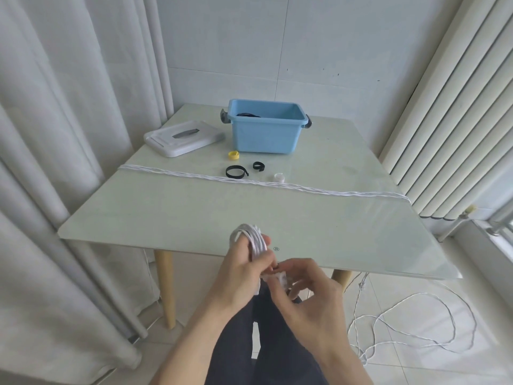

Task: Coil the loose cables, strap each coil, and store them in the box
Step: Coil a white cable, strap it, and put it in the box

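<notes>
Head view: blue box (266, 134) with black coil (248, 115) inside.

Bright, soft daylight from right; wide-angle edge bowing, slight softness.

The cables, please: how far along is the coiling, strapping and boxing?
Done: a dark coil lies in the blue box. In hand: the left hand holds a white coil while the right hand pinches a white strap. Left: the long white cable across the table.
</notes>
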